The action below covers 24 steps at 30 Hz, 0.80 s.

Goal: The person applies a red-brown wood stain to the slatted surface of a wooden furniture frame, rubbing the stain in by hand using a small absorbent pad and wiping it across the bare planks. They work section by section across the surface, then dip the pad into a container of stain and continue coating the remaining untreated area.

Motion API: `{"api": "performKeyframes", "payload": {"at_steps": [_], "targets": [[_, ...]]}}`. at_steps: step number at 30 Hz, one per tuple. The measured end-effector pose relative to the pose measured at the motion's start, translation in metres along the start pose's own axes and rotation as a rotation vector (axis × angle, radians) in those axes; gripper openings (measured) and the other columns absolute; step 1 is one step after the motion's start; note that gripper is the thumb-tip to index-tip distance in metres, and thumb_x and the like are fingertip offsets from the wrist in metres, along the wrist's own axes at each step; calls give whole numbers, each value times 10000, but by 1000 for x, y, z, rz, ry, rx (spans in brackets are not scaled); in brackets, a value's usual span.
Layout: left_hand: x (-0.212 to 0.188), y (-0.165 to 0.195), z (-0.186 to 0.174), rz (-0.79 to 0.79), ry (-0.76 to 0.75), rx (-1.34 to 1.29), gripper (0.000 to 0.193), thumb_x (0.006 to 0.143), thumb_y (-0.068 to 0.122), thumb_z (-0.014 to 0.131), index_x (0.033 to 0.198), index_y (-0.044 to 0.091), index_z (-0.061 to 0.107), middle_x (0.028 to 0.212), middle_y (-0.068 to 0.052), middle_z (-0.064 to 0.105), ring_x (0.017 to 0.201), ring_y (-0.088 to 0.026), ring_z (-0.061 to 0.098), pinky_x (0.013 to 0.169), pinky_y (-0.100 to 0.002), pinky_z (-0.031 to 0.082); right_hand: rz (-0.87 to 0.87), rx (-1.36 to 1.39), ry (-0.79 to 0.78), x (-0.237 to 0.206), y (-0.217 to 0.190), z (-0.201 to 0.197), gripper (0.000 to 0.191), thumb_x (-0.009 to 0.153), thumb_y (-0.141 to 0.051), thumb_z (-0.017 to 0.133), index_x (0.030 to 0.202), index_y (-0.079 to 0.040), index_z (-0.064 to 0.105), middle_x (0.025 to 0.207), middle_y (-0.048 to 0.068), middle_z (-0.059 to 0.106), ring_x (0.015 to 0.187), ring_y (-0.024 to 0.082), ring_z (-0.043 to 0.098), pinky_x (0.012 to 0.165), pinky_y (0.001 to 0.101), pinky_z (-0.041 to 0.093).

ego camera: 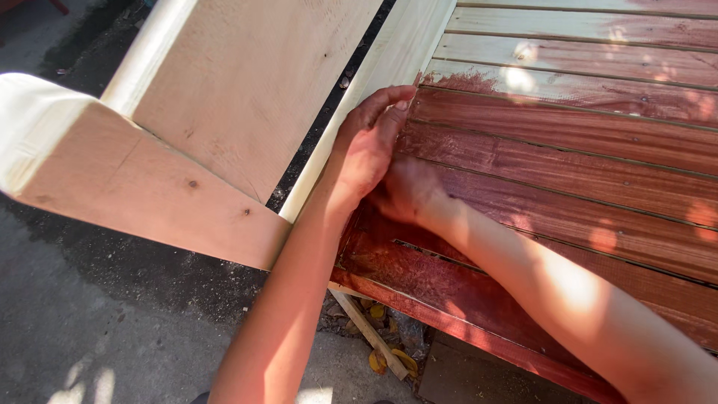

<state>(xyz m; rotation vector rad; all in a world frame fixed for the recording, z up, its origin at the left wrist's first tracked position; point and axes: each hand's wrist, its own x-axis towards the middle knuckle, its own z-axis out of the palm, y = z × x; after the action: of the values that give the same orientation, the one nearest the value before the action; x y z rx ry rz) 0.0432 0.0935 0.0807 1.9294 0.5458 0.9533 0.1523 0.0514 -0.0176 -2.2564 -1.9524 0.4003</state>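
Outdoors, over grey ground (82, 329): left hand (366, 150) and right hand (407, 191) pressed together on red-stained slats (568, 172); grip hidden. Risk: splinters, wet stain smudging onto bare frame rail (389, 67) beside left fingers.

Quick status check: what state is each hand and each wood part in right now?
Left hand: fingers curled, pressed on slat edge.
Right hand: on stained slats, mostly hidden behind left hand.
Slatted panel: lower slats stained red-brown, upper slats bare.
Side rail: unstained.
Armrest boards: bare, unstained.
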Motion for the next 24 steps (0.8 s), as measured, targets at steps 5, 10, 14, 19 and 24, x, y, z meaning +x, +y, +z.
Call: {"api": "performKeyframes", "payload": {"at_steps": [5, 10, 14, 19, 24], "targets": [[3, -2, 3, 55, -59, 676, 396, 1035, 241, 501, 1407, 136, 587, 1579, -153, 423, 1453, -359, 371, 1188, -422, 266, -206, 75, 269, -2, 9, -8, 536, 806, -366, 704, 1276, -119, 631, 1298, 155, 612, 1216, 382, 588, 898, 491, 550], [-3, 2, 9, 177, -603, 1323, 596, 1003, 204, 436, 1488, -115, 301, 1596, -304, 192, 1524, -488, 199, 1245, -496, 199, 117, 57, 391, 50, 41, -46, 356, 892, -349, 678, 1244, -301, 690, 1357, 59, 543, 1296, 332, 524, 984, 482, 531], [-39, 5, 20, -269, -735, 1113, 898, 863, 258, 628, 1512, -142, 154, 1608, -365, 46, 1529, -466, 78, 1240, -472, 158, -12, 57, 403, 40, 44, -52, 455, 885, -282, 670, 1322, -406, 660, 1331, 55, 557, 1222, 361, 556, 965, 494, 534], [-47, -8, 26, -574, -1016, 1062, 723, 873, 257, 570, 1503, -73, 442, 1626, -310, 359, 1558, -400, 344, 1296, -434, 289, -281, -39, 154, 8, 26, -43, 452, 871, -302, 669, 1284, -486, 655, 1294, 23, 548, 1209, 335, 559, 965, 481, 530], [-43, -15, 32, -617, -875, 1123, 894, 896, 235, 636, 1566, -131, 172, 1662, -331, 57, 1569, -431, 107, 1257, -457, 218, -63, -102, 288, 42, 48, -59, 375, 867, -270, 656, 1158, -497, 724, 1287, 44, 535, 1251, 336, 526, 1010, 484, 504]]}}
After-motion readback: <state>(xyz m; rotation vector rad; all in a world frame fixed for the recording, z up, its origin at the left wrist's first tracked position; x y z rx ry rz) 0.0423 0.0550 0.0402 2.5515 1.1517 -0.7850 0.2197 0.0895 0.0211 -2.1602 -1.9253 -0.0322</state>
